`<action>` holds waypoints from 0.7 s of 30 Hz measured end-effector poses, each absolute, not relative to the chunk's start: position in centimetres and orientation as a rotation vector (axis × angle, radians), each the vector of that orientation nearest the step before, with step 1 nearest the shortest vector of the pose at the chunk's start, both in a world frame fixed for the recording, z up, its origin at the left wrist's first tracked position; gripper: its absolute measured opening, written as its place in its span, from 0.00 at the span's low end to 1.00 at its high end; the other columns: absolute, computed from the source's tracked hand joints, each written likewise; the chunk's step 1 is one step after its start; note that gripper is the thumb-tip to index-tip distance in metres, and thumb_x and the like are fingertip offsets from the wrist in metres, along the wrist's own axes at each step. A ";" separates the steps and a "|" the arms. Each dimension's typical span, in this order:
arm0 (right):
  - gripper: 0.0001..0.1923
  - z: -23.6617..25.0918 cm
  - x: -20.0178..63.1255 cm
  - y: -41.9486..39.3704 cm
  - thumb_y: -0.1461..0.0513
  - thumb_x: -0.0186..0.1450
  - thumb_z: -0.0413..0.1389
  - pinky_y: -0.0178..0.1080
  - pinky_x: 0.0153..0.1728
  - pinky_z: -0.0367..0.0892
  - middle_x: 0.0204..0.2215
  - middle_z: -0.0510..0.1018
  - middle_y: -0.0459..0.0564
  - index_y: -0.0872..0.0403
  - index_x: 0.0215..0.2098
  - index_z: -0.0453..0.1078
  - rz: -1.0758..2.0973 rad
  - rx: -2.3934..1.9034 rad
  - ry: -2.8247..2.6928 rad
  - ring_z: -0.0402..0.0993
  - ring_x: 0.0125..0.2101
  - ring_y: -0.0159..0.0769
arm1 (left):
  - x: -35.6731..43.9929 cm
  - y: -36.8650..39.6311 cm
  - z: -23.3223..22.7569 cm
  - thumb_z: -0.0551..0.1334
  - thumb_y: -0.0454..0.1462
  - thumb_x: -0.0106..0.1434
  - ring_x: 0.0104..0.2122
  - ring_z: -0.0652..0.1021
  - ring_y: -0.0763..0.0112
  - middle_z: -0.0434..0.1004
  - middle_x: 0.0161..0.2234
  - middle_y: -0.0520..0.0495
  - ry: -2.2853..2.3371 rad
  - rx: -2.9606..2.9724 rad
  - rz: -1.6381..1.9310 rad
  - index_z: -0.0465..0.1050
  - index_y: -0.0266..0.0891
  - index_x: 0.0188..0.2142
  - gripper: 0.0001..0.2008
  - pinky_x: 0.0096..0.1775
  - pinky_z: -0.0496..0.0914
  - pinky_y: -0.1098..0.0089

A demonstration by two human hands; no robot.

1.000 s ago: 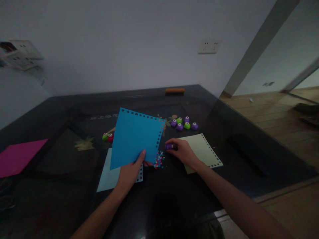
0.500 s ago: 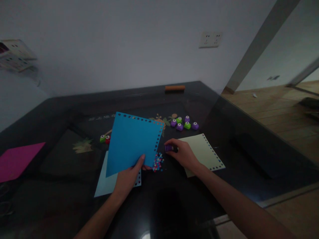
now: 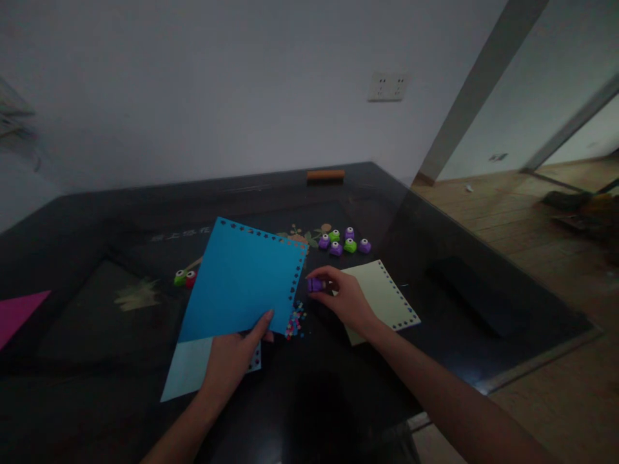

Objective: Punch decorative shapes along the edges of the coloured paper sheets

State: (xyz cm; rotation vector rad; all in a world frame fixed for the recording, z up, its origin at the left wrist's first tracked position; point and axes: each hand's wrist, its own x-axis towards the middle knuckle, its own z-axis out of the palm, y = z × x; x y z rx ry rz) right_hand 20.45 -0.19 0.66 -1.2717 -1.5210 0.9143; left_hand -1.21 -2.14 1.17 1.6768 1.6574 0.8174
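My left hand (image 3: 232, 361) grips the lower edge of a bright blue paper sheet (image 3: 242, 280), tilted up off the dark table, with punched holes along its top and right edges. My right hand (image 3: 345, 299) pinches a small purple paper punch (image 3: 315, 284) just right of that sheet's punched right edge. A little heap of coloured paper bits (image 3: 294, 321) lies on the table below the punch. Under the blue sheet lies a pale blue sheet (image 3: 193, 374).
A pale yellow sheet (image 3: 384, 296) with a punched edge lies under my right wrist. Several purple and green punches (image 3: 343, 241) cluster behind it; a green and a red one (image 3: 184, 278) sit left. A magenta sheet (image 3: 17, 309) lies far left; an orange bar (image 3: 325, 174) at the table's (image 3: 459, 296) back.
The view has shifted, so everything sits further left in frame. The blue sheet has tilted and dropped slightly; my right hand has lifted the purple punch a little, closer to the sheet's right edge.
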 end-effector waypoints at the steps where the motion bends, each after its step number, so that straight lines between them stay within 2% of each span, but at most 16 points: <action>1: 0.14 0.8 20.4 -0.2 0.69 0.53 0.59 0.38 0.38 0.69 0.36 0.77 0.47 0.53 0.38 0.71 0.908 -1.261 -1.513 0.73 0.35 0.34 | -1.2 -2.2 1.3 0.58 0.51 0.54 0.29 0.77 0.57 0.77 0.20 0.48 1.664 1.676 0.809 0.70 0.45 0.11 0.21 0.44 0.66 0.59; 6: 0.15 1.1 20.7 -0.1 0.67 0.53 0.60 0.39 0.38 0.70 0.38 0.77 0.48 0.53 0.40 0.72 0.891 -1.229 -1.472 0.73 0.37 0.35 | -0.8 -2.3 1.5 0.57 0.51 0.54 0.23 0.75 0.62 0.74 0.17 0.49 1.624 1.668 0.771 0.66 0.43 0.11 0.22 0.37 0.67 0.64; 13: 0.18 2.9 22.8 0.4 0.64 0.51 0.63 0.39 0.37 0.71 0.41 0.76 0.50 0.53 0.41 0.70 0.830 -1.179 -1.333 0.73 0.39 0.37 | -0.7 -2.3 1.6 0.57 0.51 0.55 0.17 0.71 0.68 0.70 0.13 0.51 1.569 1.655 0.807 0.63 0.41 0.11 0.23 0.29 0.64 0.69; 17: 0.16 4.6 26.4 1.6 0.62 0.52 0.62 0.39 0.37 0.70 0.37 0.76 0.51 0.55 0.39 0.70 0.585 -1.210 -1.298 0.73 0.38 0.37 | -0.8 -2.2 1.7 0.56 0.50 0.56 0.17 0.70 0.69 0.69 0.13 0.50 1.508 1.695 0.808 0.64 0.40 0.12 0.23 0.26 0.62 0.70; 21: 0.16 3.5 30.1 3.8 0.62 0.57 0.58 0.40 0.36 0.69 0.39 0.76 0.52 0.55 0.44 0.70 0.252 -1.432 -1.487 0.73 0.36 0.37 | -0.8 -2.1 1.8 0.55 0.51 0.57 0.17 0.71 0.68 0.70 0.13 0.49 1.515 1.690 0.780 0.66 0.40 0.12 0.24 0.25 0.63 0.70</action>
